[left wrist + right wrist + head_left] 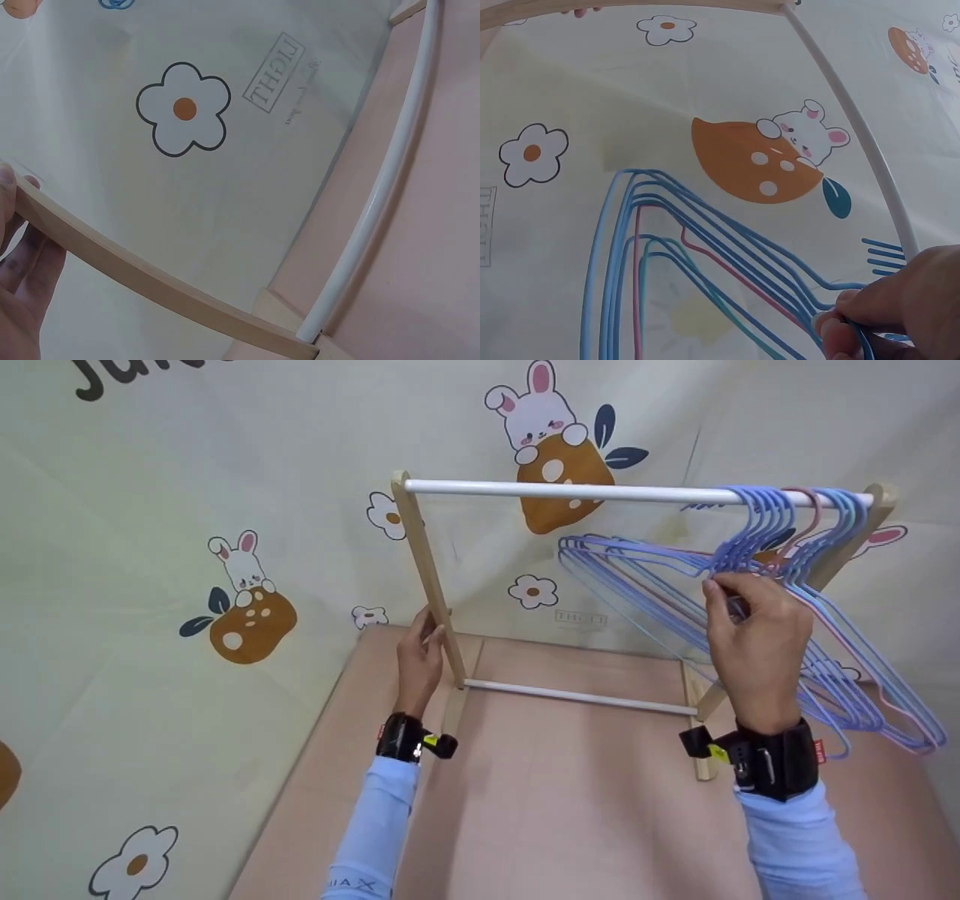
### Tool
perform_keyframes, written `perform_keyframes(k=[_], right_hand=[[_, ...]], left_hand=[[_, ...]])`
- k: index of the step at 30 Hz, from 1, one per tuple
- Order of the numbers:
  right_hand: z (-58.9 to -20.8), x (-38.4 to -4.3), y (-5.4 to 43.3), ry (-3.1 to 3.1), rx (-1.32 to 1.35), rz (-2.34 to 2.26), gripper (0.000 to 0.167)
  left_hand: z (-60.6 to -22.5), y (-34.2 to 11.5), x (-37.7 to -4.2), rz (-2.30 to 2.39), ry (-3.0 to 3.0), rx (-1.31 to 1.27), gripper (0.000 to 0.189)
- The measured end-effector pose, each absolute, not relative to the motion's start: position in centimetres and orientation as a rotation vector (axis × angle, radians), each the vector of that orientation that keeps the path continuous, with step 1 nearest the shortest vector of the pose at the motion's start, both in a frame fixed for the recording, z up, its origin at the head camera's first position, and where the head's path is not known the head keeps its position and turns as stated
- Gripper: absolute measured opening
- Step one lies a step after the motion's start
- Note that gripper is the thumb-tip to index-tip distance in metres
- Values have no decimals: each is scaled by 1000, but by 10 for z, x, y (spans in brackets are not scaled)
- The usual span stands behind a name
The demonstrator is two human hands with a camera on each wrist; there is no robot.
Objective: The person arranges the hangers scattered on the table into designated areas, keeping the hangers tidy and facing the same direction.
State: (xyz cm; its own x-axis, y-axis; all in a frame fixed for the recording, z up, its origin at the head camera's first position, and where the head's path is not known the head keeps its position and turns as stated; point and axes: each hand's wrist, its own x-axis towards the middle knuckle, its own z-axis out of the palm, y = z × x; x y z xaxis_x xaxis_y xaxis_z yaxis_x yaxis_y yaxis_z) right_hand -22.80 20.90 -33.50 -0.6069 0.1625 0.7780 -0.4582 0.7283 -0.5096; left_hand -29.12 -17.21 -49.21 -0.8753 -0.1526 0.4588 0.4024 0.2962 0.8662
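My left hand (pixel 420 656) grips the left wooden post (pixel 424 562) of a small clothes rack, low down, with the thumb in front. The left wrist view shows that post (pixel 150 277) between thumb and fingers. At the right end of the white top bar (pixel 562 491) hang several blue clothes hangers (pixel 759 514) and a pink clothes hanger (pixel 816 510). My right hand (pixel 765 645) pinches a blue hanger just below its hook, thumb against index finger. In the right wrist view the right hand (pixel 907 300) partly hides the hanger necks.
A white lower bar (pixel 577 697) joins the rack's wooden feet on a pinkish tabletop (pixel 555 802). Behind stands a pale backdrop (pixel 315 457) printed with rabbits and flowers. The right post (pixel 840 559) is partly covered by hangers.
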Motion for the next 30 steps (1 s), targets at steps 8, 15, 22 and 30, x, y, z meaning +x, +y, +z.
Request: perform_keyframes(k=[8, 15, 22, 30], right_hand=[[-341, -226, 212, -2047, 235, 883, 17], [-345, -224, 215, -2014, 293, 873, 16], [-350, -222, 215, -1996, 302, 888, 17], [-361, -218, 221, -1961, 333, 877, 22]], left_hand=[[-493, -171, -292, -1632, -2110, -211, 46], [-493, -169, -293, -1632, -2092, -210, 45], [-493, -170, -293, -1630, -2088, -207, 44], [-493, -172, -293, -1633, -2108, -199, 44]])
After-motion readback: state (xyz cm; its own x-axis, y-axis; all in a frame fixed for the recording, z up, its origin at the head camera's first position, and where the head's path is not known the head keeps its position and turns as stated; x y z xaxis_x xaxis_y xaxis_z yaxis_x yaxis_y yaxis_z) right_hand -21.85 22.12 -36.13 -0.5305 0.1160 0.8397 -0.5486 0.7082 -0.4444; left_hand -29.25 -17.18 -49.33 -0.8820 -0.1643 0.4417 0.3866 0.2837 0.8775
